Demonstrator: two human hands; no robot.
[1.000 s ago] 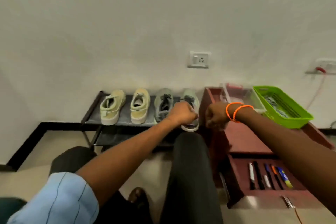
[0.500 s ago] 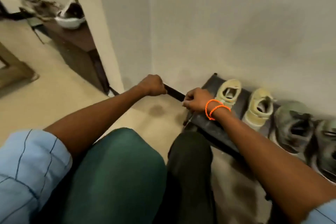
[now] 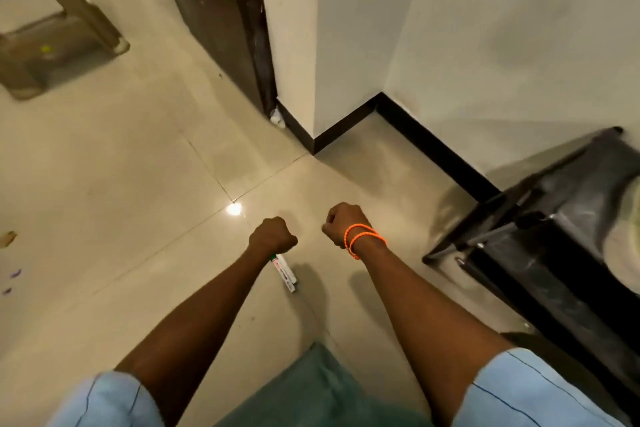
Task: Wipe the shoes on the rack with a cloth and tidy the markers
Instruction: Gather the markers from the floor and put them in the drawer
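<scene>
Two white markers (image 3: pixel 286 273) with a green cap end lie side by side on the tiled floor, their upper ends hidden beneath my left wrist. My left hand (image 3: pixel 273 235) hovers above them as a fist; whether it touches them I cannot tell. About a hand's width to the right is my right hand (image 3: pixel 341 224), with orange bands at the wrist, also a fist holding nothing visible. The black shoe rack (image 3: pixel 540 218) stands at the right, with part of a pale shoe (image 3: pixel 625 250) at the frame edge. Green fabric (image 3: pixel 311 392) lies across my lap.
A white wall pillar (image 3: pixel 294 45) with black skirting juts out ahead, and a dark wooden cabinet (image 3: pixel 214 10) stands behind it. A brown plastic stool (image 3: pixel 59 31) is at the far left. Small scraps (image 3: pixel 7 239) lie on the floor at the left edge.
The view has swung left and down from the shoe rack to the floor. Both fists now hang over the tiles, and the markers have come into sight under my left wrist.
</scene>
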